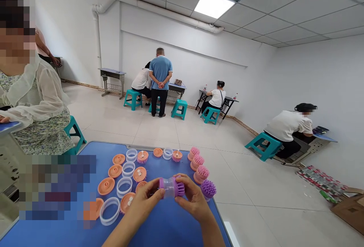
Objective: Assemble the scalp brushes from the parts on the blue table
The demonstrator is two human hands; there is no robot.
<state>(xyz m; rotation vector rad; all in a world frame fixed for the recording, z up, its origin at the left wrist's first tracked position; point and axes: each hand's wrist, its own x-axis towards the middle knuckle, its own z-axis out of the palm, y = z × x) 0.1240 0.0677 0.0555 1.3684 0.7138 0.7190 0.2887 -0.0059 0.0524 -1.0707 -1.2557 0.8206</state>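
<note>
Nothing legible in view. Red print on the shrink-wrapped bottle packs (321, 182) on the floor at right is too small to read. Same for the labels on the bottles (205, 88) on the far desk (202, 95).

brush heads (198, 164) along the table's (102, 160) right edge, rings (124, 187) and bases (115, 171) left of them, co-worker (31, 103) off left
</note>
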